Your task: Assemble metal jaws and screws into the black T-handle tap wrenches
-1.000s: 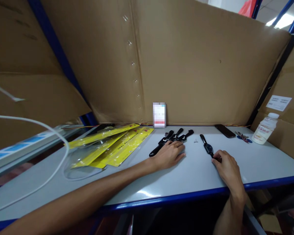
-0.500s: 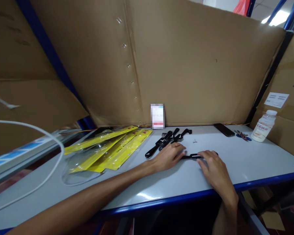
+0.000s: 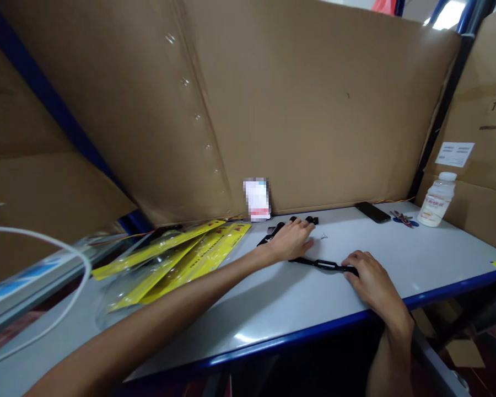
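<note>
My right hand [image 3: 371, 280] pinches the right-hand grip of a black spokeshave body [image 3: 326, 265], a long bar with a slot through its middle. The bar lies at a slant on the table, and its left end is near my left wrist. My left hand [image 3: 291, 240] reaches over a group of black spokeshaves [image 3: 278, 227], its fingers stretched forward and slightly apart. It partly hides them, and whether the fingertips touch them is unclear. A small shiny metal screw-like piece [image 3: 324, 236] sits on the table just right of my left hand.
Yellow-carded clear blister packs [image 3: 198, 259] lie on the left of the table [image 3: 248, 309]. A bright-screened phone [image 3: 257, 199] leans on the cardboard wall [image 3: 281, 110]. At the back right are a dark phone [image 3: 372, 212], keys [image 3: 404, 219] and a bottle [image 3: 437, 201]. A white cable [image 3: 76, 292] curves at left.
My left hand has left the slotted bar and moved up over the other spokeshaves. My right hand has shifted to the bar's right end, so more of it shows. The view has turned slightly.
</note>
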The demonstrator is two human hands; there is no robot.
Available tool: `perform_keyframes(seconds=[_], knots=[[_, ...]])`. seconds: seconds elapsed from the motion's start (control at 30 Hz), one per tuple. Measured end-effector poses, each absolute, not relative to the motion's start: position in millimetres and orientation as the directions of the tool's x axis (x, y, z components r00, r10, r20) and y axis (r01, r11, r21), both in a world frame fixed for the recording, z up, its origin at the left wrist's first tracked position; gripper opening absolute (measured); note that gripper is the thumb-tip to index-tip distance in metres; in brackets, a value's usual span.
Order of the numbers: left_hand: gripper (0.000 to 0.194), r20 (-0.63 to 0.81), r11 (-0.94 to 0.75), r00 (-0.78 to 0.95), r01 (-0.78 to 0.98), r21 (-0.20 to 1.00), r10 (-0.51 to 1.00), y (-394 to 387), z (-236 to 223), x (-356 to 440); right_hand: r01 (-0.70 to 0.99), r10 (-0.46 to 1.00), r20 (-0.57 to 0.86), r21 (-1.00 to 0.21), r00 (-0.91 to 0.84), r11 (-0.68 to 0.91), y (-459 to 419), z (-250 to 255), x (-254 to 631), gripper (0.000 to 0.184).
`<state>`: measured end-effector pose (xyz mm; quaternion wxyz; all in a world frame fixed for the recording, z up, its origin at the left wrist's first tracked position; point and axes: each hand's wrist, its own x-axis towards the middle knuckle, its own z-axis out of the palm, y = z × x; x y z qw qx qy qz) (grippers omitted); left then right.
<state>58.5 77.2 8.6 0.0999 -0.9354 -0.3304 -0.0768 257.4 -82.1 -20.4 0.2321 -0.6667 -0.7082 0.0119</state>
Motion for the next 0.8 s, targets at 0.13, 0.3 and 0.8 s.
perform_keyframes(seconds=[0.13, 0.3, 0.8], knots=[[0.039, 0.181, -0.676, 0.699, 0.716, -0.176, 0.692, 126.9, 15.4, 100.5, 0.941, 0.949, 0.316, -0.323, 0.008, 0.1, -81.3, -19.4, 256.2, 0.026], [0.029, 0.127, -0.624, 0.653, 0.753, -0.207, 0.746, 160.2, 7.2, 134.9, 0.933, 0.956, 0.295, -0.343, -0.005, 0.11, -81.4, -18.3, 257.2, 0.023], [0.03, 0.135, -0.692, 0.738, 0.669, -0.273, 0.661, 99.6, 26.4, 129.6, 0.916, 0.949, 0.314, -0.369, -0.036, 0.157, -78.2, -21.4, 261.4, 0.025]])
